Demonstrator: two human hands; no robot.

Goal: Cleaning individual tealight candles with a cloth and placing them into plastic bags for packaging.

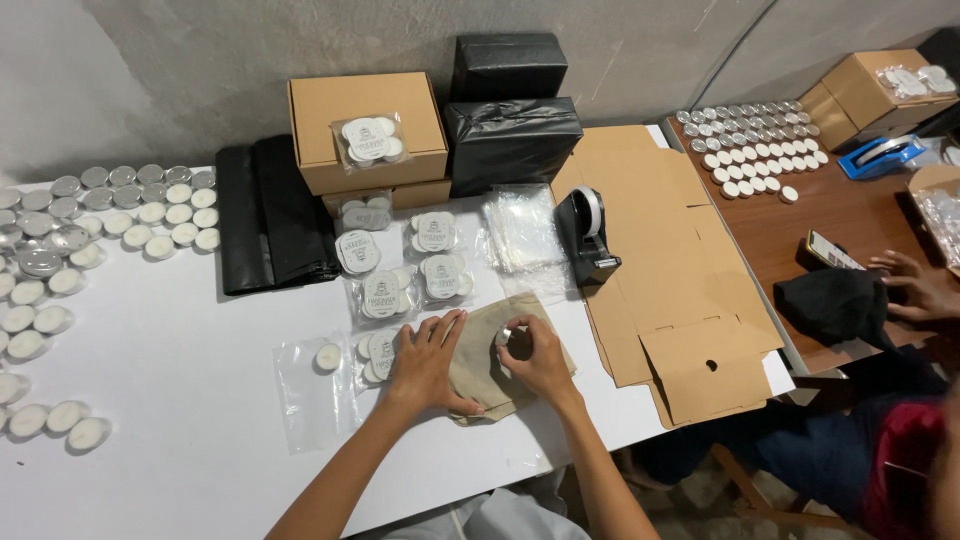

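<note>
tan cloth pouch [480, 375] lies on the white table [180, 370] at lower centre of the frame. left hand [425, 362] rests flat and spread on it, gripping nothing. right hand [535, 358] pinches a small tealight [503, 336] in its fingertips over the pouch. flat cardboard [660, 260] lies right of centre, a black tape dispenser [587, 238] beside it. clear bag [312, 385] with one candle sits left of the hands.
</note>
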